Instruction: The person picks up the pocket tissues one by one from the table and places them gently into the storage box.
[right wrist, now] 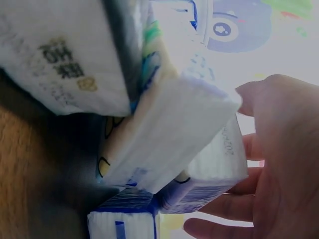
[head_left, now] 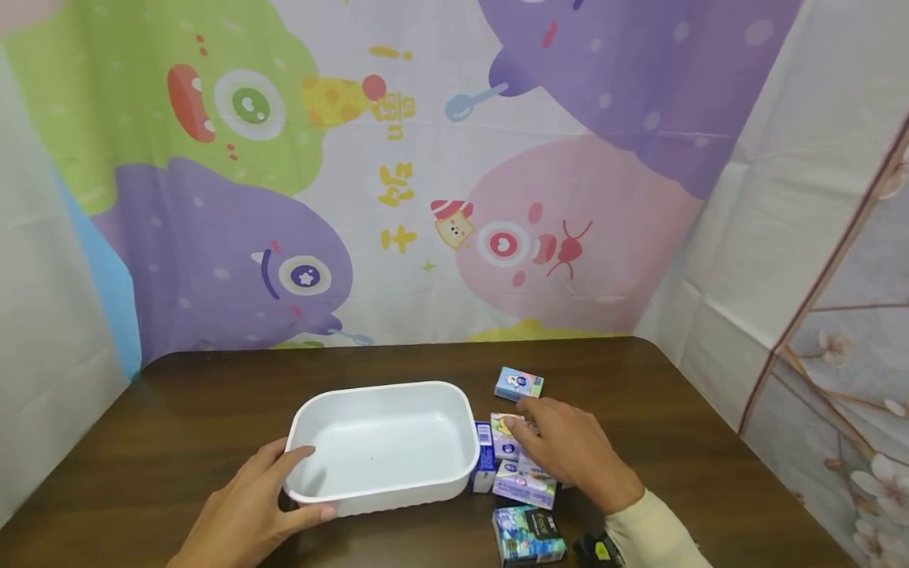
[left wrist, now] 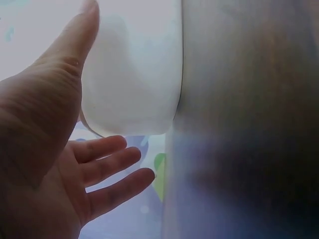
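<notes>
My left hand (head_left: 245, 501) holds the left end of a white plastic basin (head_left: 398, 501). Its index finger lies over the rim, with the thumb against the near outer wall. In the left wrist view the other fingers (left wrist: 109, 167) stand apart from the basin. My right hand (head_left: 571, 446) is over small tissue packs right of the basin. The thumb tip is by a yellow-and-white pack (head_left: 503, 443); in the right wrist view, straight fingers reach behind a white-sided pack (right wrist: 219, 159). A purple pack (head_left: 524, 483) lies just in front. Part of the group is hidden under the hand.
A dark blue pack (head_left: 484, 457) stands against the basin's right wall. Beyond the right hand lies a light-blue pack (head_left: 517, 382). Nearer are a blue-green pack (head_left: 525, 536) and a black object (head_left: 596, 550) by the sleeve. A cartoon-printed cloth (head_left: 412, 300) hangs behind the brown table (head_left: 213, 394).
</notes>
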`<state>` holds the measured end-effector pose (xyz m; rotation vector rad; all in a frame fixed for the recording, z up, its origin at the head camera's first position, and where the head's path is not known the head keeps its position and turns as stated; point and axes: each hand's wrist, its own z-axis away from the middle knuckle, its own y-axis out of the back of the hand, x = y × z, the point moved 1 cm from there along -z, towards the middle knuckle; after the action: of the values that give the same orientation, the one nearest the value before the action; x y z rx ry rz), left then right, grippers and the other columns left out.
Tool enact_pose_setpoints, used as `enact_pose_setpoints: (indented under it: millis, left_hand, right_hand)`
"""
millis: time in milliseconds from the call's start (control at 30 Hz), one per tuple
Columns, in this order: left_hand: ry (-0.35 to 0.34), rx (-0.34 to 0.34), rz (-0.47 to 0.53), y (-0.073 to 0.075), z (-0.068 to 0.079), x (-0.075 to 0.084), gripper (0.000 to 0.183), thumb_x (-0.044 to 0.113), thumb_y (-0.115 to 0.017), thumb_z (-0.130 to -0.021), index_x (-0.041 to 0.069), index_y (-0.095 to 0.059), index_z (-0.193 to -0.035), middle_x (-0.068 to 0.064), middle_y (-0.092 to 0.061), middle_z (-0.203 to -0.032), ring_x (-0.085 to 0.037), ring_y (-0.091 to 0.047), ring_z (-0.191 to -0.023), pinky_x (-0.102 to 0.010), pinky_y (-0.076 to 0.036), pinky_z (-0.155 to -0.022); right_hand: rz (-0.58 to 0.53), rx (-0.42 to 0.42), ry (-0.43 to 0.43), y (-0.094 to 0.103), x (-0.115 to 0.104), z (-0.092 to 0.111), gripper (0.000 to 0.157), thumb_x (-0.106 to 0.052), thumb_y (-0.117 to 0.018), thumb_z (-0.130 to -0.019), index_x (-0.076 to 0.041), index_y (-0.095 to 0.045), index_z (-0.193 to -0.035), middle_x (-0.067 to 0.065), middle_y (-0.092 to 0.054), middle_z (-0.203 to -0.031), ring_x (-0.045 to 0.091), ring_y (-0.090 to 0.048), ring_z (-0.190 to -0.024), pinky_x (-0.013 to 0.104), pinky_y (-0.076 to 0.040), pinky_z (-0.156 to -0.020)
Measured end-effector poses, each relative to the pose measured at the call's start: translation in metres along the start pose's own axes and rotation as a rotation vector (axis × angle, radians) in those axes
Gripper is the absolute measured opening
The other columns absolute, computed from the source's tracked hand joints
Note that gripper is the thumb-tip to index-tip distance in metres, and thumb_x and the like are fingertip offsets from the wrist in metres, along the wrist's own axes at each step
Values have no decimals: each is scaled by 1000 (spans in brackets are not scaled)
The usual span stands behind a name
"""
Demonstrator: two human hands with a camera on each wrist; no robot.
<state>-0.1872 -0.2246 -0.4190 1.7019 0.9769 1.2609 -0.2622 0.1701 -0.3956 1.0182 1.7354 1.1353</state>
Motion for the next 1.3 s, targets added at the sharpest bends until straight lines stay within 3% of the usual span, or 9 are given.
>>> enact_pose_setpoints:
  millis: [233, 433, 833, 1300]
  left_hand:
    - [-25, 45, -1, 3, 0, 0, 92, 83, -64, -71, 13, -63, -132, -19, -53, -137, -39, -57, -118, -64, -51, -71]
    - [-24, 45, -17, 2, 4, -4, 88, 81, -64, -73, 14, -65, -129, -19, -55, -135, -39, -56, -118, -64, -51, -71]
    - [-22, 36, -15, 2, -1, -5, 88, 83, -61, -74, 13, -65, -129, -19, -57, -132, -40, -56, -117, -63, -52, -71]
    - [-48, 50, -7, -2, 5, -6, 82, 79, -63, -77, 15, -65, -129, -16, -60, -133, -38, -57, -119, -63, -52, -73]
  right_hand:
    - [22, -22, -18, 2, -1, -2, 40, -47, -60, -97, -15, -70, -118, 0, -71, -110, 21, -67, -100, 48, -54, -83]
    - [34, -70, -27, 4, -2, -2, 39, -46, -62, -96, -16, -70, -120, 1, -71, -115, 25, -66, -106, 51, -54, -85]
    - [42, -126, -37, 18, -1, -1, 39, -43, -65, -95, -14, -69, -121, 2, -71, -115, 26, -67, -104, 51, -54, -81]
    - [121, -157, -85, 14, -7, 3, 49, -57, -64, -90, -17, -71, -118, -1, -72, -106, 22, -68, -92, 48, -55, -70]
